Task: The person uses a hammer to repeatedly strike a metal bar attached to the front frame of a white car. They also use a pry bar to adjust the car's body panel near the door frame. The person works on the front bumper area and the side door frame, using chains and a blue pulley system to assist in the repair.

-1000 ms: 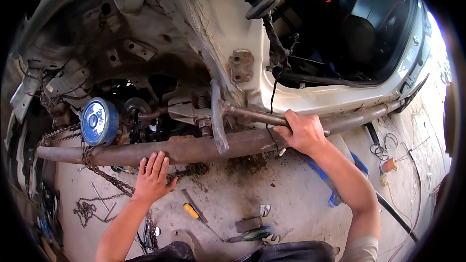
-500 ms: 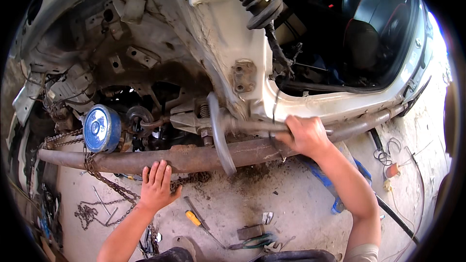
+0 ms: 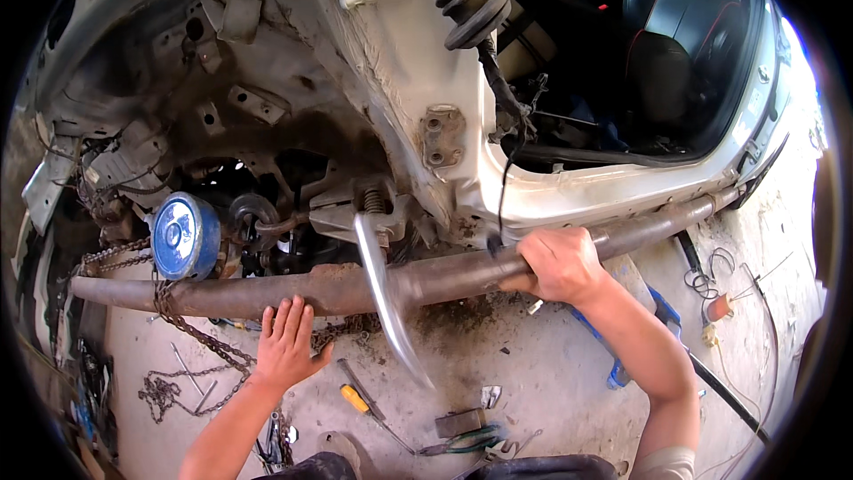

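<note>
Metal tool (image 3: 373, 258) in right fingers (image 3: 544, 255), seats (image 3: 689, 16) in cabin (image 3: 613, 158)

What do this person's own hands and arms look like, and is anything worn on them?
The left hand and right hand are gloveless, and no watch or bracelet shows. Both the left forearm and right forearm are bare. A light beige-grey sleeve ends above the right elbow; no sleeve shows on the left.
</note>
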A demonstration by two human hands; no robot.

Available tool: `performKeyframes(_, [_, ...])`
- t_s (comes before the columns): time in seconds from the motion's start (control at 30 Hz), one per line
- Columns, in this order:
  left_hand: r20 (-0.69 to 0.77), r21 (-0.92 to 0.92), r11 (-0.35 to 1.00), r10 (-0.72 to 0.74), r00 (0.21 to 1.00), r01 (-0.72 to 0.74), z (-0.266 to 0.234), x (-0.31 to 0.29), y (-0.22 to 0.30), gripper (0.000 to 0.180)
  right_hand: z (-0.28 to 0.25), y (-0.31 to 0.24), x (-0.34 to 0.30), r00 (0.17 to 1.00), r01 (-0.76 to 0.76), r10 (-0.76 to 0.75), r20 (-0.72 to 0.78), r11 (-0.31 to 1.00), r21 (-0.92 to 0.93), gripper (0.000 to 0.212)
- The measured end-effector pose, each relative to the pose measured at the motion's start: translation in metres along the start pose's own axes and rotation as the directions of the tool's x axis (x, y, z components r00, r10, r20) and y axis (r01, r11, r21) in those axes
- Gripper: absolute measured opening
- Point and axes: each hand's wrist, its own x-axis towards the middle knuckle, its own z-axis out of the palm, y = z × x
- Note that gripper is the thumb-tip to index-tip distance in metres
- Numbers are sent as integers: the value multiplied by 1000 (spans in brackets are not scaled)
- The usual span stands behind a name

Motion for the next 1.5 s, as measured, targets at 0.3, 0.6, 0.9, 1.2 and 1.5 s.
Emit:
performKeyframes(0.3, [46, -41, 999, 14, 999, -12, -11, 4, 4, 83, 5, 2, -9, 997, -54, 57, 45, 996, -64, 52])
performKeyframes(0.6, [50, -63, 998, 15, 999, -11, -13, 1, 4, 85, 4, 2, 0, 999, 12, -7, 49, 995, -100, 49])
performKeyframes(0.9, [43, -50, 999, -3, 999, 5, -17, 6, 5, 77, 5, 8, -4, 995, -50, 62, 76, 988, -146, 51])
performKeyframes(1.2, [75, -82, 997, 11, 997, -5, -16, 3, 6, 84, 6, 1, 5, 993, -112, 111, -39, 994, -6, 49])
performKeyframes(1.5, [74, -88, 996, 9, 997, -3, -19, 6, 7, 85, 3, -3, 9, 998, -37, 40, -52, 998, 51, 49])
